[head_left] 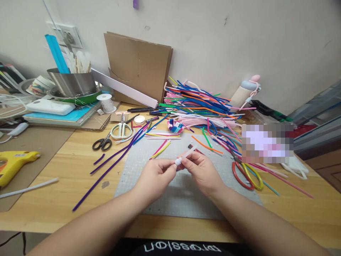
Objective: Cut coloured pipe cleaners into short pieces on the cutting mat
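Over the grey cutting mat (197,202), both hands meet at a small white pipe cleaner (178,161) that looks coiled at one end. My left hand (156,177) pinches this coiled part between thumb and fingertips. Thumb and fingers of my right hand (204,174) close on it from the other side. A pale straight length (189,153) sticks up from the right fingers; I cannot tell whether it belongs to the same piece. Beyond the hands lie short pink and yellow pipe cleaners (160,149), an orange one (207,144) and a striped, rounded bundle (175,125).
A heap of coloured pipe cleaners (197,101) lies against the wall. Red-and-yellow-handled scissors (246,175) rest to the right, black scissors (102,143) and white scissors (122,131) to the left. A yellow glue gun (18,164) sits far left, and purple pipe cleaners (106,172) cross the table.
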Demonstrator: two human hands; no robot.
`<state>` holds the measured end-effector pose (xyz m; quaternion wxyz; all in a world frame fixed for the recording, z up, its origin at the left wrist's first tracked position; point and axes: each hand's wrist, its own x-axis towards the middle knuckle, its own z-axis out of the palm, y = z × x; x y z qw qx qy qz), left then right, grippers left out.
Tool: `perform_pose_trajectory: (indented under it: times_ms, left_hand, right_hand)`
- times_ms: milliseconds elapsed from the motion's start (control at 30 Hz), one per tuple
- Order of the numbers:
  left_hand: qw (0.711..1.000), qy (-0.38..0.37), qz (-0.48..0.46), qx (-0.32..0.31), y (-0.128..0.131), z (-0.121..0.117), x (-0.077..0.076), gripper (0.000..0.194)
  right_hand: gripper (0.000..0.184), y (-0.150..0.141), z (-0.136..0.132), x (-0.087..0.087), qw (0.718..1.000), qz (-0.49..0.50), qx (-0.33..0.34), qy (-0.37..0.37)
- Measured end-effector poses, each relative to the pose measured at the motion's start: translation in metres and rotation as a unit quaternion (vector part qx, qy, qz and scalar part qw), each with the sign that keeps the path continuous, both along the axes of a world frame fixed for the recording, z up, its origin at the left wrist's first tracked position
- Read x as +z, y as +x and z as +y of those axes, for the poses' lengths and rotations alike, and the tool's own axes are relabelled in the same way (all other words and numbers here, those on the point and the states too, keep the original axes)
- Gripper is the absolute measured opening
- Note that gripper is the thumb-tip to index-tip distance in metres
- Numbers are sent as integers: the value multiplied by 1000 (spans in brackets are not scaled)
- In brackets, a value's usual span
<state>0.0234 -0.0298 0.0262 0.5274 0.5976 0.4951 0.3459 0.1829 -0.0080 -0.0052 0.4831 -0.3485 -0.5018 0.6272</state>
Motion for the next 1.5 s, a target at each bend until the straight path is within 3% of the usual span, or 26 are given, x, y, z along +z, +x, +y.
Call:
perform_pose_trajectory:
  times_ms: [167,333,433,533,667,800,967,1133,1200,1300,1367,1433,1500]
  left_hand:
    - [1000,11,7,2,-1,2,-2,24]
    - [998,23,43,-29,-1,4,-2,28]
    - [992,21,115,-36,-9,8,3,34]
    - [968,54,245,-26,-23,18,4,28]
    - [912,99,396,44,-36,33,-4,23]
    - [893,126,430,43,-35,41,-16,15]
    - [889,114,438,68,-34,48,-27,11]
    - [901,107,415,72,-38,52,-31,14]
    - [907,116,397,80,-41,53,-30,18]
    - [916,125,369,96,-44,53,-25,24]
    - [938,105,313,100,-42,50,-19,27]
    - [970,56,217,91,-38,46,-12,30]
    - [991,-11,112,65,-32,39,-7,31]
  right_hand:
    - [27,0,2,2,999,-23,23,-1]
    - [22,2,6,2,999,-39,0,-22]
    - [24,12,19,5,998,-16,-43,-38]
    - [28,28,40,5,993,-5,-112,-39]
    - [36,42,64,-7,975,-169,-145,13]
    - [27,38,75,-27,917,-355,-113,143]
    - [27,31,76,-31,864,-430,-121,233]
    - [27,31,67,-23,772,-506,-170,346]
    - [25,29,61,-20,765,-506,-172,359]
    - [20,24,49,-15,785,-461,-168,377]
    - [19,20,39,-11,793,-422,-179,402]
    - [22,16,30,-6,773,-415,-187,441]
    - [26,13,23,-2,735,-447,-179,478]
